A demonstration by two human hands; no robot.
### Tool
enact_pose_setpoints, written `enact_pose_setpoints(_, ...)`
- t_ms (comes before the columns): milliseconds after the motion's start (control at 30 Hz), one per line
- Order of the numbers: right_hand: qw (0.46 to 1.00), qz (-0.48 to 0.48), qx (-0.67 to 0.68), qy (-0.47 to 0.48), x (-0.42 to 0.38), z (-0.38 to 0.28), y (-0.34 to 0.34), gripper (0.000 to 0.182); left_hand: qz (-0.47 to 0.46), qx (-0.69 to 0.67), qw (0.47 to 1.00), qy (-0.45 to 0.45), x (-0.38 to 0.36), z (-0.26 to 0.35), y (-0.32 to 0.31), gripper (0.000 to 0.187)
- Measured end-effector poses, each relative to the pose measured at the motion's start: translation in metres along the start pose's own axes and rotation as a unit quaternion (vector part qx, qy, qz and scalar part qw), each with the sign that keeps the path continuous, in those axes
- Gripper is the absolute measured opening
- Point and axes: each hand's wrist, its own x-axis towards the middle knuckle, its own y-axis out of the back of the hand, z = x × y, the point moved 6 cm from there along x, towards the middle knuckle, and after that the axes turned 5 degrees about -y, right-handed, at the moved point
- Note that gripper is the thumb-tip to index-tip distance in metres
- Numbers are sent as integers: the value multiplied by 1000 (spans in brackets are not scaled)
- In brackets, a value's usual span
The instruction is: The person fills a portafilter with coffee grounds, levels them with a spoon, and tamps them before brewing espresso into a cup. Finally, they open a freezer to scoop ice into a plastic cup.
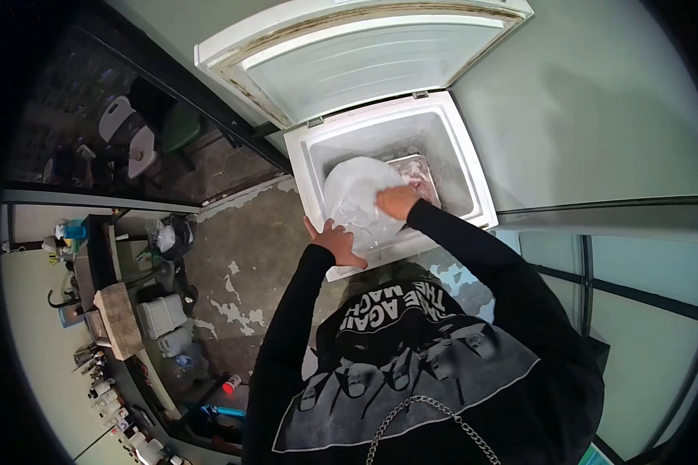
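Note:
I stand over a white chest freezer with its lid swung up and open. A large clear plastic bag of ice bulges out of the freezer's front left part. My right hand grips the bag at its right side. My left hand lies flat with fingers spread on the freezer's front rim, just below the bag. Behind the bag lies a frosted reddish packet inside the freezer. My black sleeves and printed black shirt fill the lower frame.
Worn concrete floor lies left of the freezer. A cluttered counter with bottles, white containers and bags stands at the left. A glass partition runs along the right, a pale wall behind the freezer.

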Motion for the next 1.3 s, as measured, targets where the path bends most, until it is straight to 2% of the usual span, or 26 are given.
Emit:
enact_pose_setpoints(33, 993, 106, -37, -21, 20, 16, -15, 42, -10, 7, 1000, -22, -7, 2, 5, 80)
enact_pose_setpoints(67, 985, 90, -117, -87, 32, 30, -9, 51, -18, 13, 999, -43, -11, 3, 8, 84)
enact_pose_setpoints(100, 983, 110, -109, -102, 27, 30, 22, 64, -19, 6, 999, -48, -16, 2, 9, 84)
enact_pose_setpoints(167, 984, 15, -162, -78, 25, 21, 60, 63, 85, -81, 988, -105, -28, 3, 17, 75)
enact_pose_setpoints(233, 979, -29, -193, -61, 25, 20, 59, 60, 99, -117, 980, -124, -34, -5, 13, 70)
enact_pose_setpoints(300, 971, -153, -180, -25, 15, 24, 35, 59, 112, -156, 972, -137, -44, -6, 9, 65)
enact_pose_setpoints(333, 971, -158, -179, -26, 7, 23, 27, 59, 152, -181, 957, -170, -53, -5, 13, 63)
enact_pose_setpoints(367, 977, -158, -143, -21, -2, 27, 15, 59, 192, -205, 938, -203, -61, -5, 18, 61)
enact_pose_setpoints(433, 981, -158, -108, -15, -9, 48, -2, 61, 194, -263, 922, -210, -70, -12, 16, 60)
enact_pose_setpoints(500, 979, -193, 65, 1, -5, 67, -17, 69, 193, -319, 903, -213, -77, -17, 8, 60)
enact_pose_setpoints(567, 973, -206, 100, 4, -8, 53, -53, 72, 216, -398, 871, -190, -79, -30, 5, 61)
enact_pose_setpoints(600, 966, -223, 128, 12, -10, 40, -68, 75, 217, -397, 872, -189, -76, -33, 1, 61)
enact_pose_setpoints(667, 940, -173, 256, -146, 1, -2, -94, 81, 275, -450, 818, -231, -76, -38, -7, 59)
enact_pose_setpoints(700, 939, -174, 261, -142, -5, -11, -106, 81, 273, -449, 820, -226, -75, -39, -15, 59)
enact_pose_setpoints(767, 931, -60, 313, -175, -1, -14, -115, 83, 300, -578, 716, -251, -74, -50, -16, 62)
enact_pose_setpoints(800, 928, -60, 322, -177, -1, -6, -130, 83, 294, -576, 722, -248, -76, -49, -16, 62)
enact_pose_setpoints(867, 941, -93, 315, -78, 5, 5, -148, 73, 328, -637, 659, -227, -82, -58, -10, 63)
enact_pose_setpoints(900, 817, -163, 506, -224, -12, 0, -104, 59, 356, -613, 669, -222, -88, -60, -7, 67)
enact_pose_setpoints(933, 817, -162, 509, -218, -17, -3, -105, 59, 359, -609, 673, -219, -91, -60, -11, 67)
enact_pose_setpoints(1000, 731, -142, 627, -228, -28, -6, -108, 50, 414, -629, 630, -192, -100, -63, -22, 75)
enact_pose_setpoints(1033, 643, -136, 704, -268, -29, -16, -115, 49, 412, -626, 639, -175, -101, -61, -28, 84)
enact_pose_setpoints(1067, 643, -138, 707, -260, -21, -24, -119, 49, 417, -620, 642, -171, -105, -55, -33, 84)
enact_pose_setpoints(1133, 555, -111, 783, -259, -1, -32, -131, 48, 464, -623, 621, -106, -113, -47, -48, 85)
enact_pose_setpoints(1167, 576, -98, 768, -263, 1, -35, -129, 46, 461, -633, 614, -99, -117, -40, -52, 86)
enact_pose_setpoints(1267, 568, -77, 790, -218, -1, -35, -121, 43, 483, -636, 599, -57, -128, -14, -61, 86)
enact_pose_setpoints(1300, 576, -97, 784, -210, -1, -32, -120, 45, 496, -632, 595, -24, -131, -6, -62, 87)
